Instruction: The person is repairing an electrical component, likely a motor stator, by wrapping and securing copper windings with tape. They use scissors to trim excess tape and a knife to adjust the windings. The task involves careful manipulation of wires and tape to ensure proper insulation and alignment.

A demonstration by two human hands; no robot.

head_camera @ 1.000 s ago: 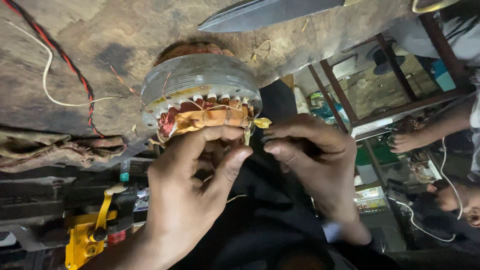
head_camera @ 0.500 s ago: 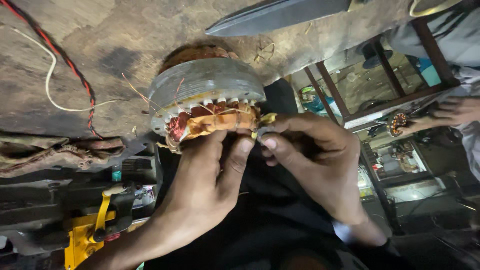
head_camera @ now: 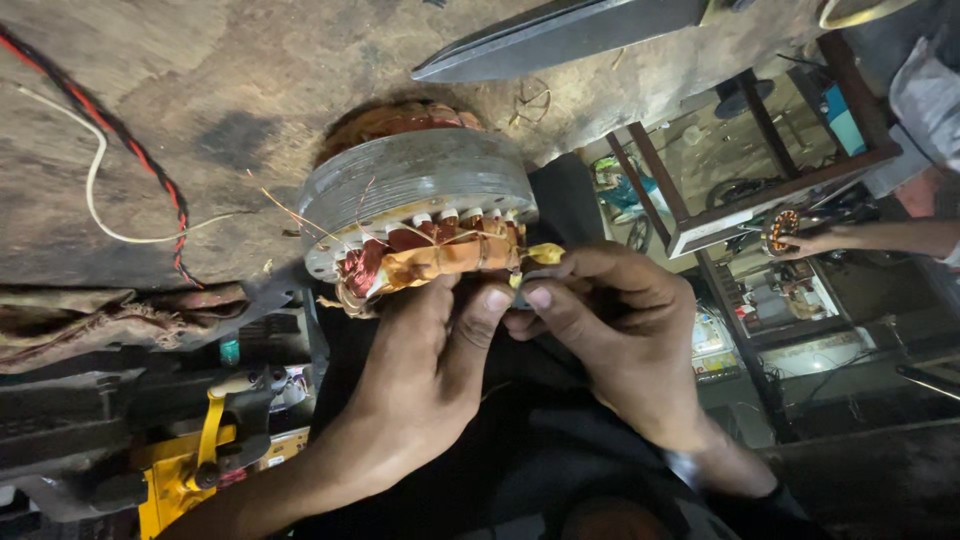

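Note:
A round grey motor stator (head_camera: pixel 420 185) lies at the edge of a worn wooden bench (head_camera: pixel 250 90). Copper windings wrapped in orange and red insulation (head_camera: pixel 430 258) bulge from its near face. My left hand (head_camera: pixel 430 370) presses thumb and fingers against the winding's near edge. My right hand (head_camera: pixel 610 330) pinches a small yellow sleeve end (head_camera: pixel 545 253) at the winding's right side, fingertips touching those of the left hand. Thin bare copper strands (head_camera: pixel 290 210) stick out to the left of the stator.
A twisted red-and-black wire (head_camera: pixel 110 130) and a white wire (head_camera: pixel 100 190) lie on the bench at left. A long dark metal blade (head_camera: pixel 560 35) rests at the far edge. Another person's hand (head_camera: pixel 810 240) holds a small wound part at right. A yellow tool (head_camera: pixel 200 460) sits below left.
The view has shifted slightly, so the stator and both hands sit a little lower right. My fingers stay on the winding. The other person's hand at right has moved a bit.

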